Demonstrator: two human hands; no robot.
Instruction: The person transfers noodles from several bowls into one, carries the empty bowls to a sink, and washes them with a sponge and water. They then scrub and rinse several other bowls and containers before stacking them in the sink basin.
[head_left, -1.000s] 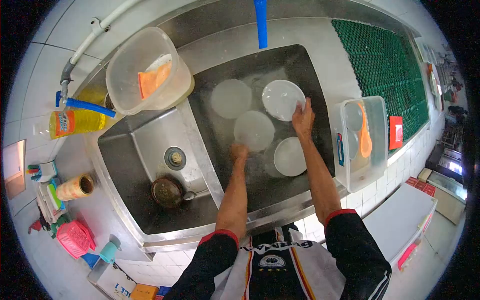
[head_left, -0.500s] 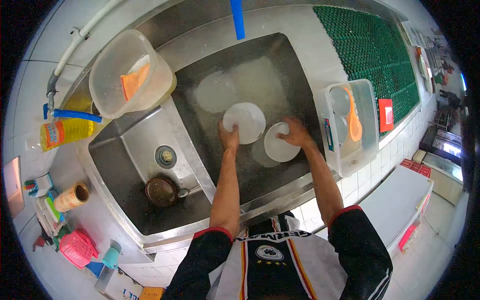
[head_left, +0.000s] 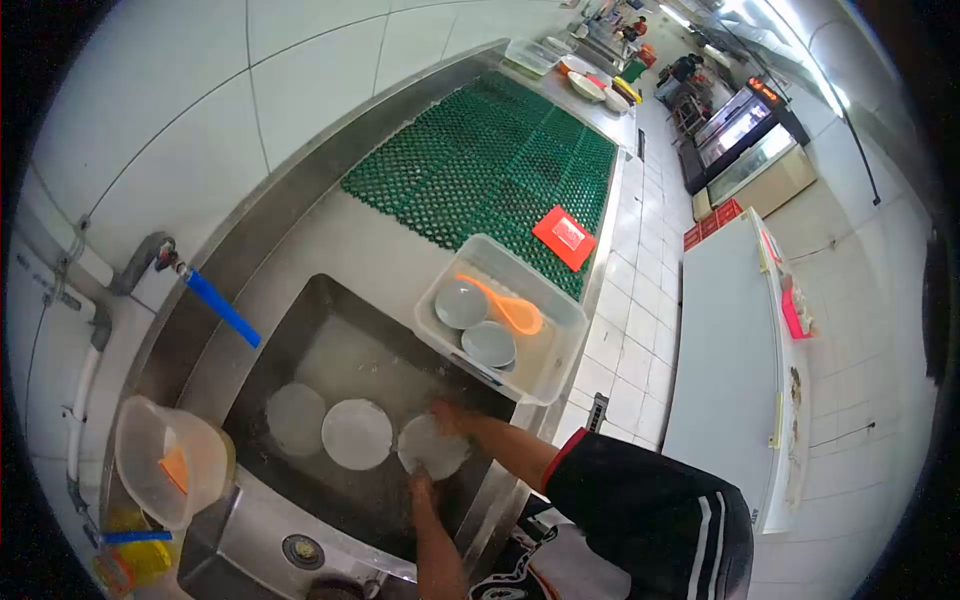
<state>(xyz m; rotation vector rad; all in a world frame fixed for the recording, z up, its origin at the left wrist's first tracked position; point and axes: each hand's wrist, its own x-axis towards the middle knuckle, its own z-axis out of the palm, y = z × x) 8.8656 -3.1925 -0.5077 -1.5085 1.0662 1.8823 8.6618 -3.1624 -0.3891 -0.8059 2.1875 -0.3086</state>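
Observation:
In the water-filled sink (head_left: 335,505), a white round plate (head_left: 433,446) lies between my two hands. My left hand (head_left: 421,484) is at its lower edge, its fingers partly hidden by water and blur. My right hand (head_left: 450,418) grips the plate's upper right edge. Beside it to the left is a second white plate (head_left: 357,434), touched by neither hand. Further left, a paler round piece (head_left: 296,419) lies under the water.
Right of the sink, a clear tub (head_left: 555,385) holds bowls and an orange spoon (head_left: 516,314). A red packet (head_left: 565,238) lies on the green mat (head_left: 480,160). Another tub (head_left: 200,450) with an orange cloth is at left. Two people appear far back.
The view has swung right toward the green mat and the room. My left hand has left the other plate and come to the right plate, which both hands now touch.

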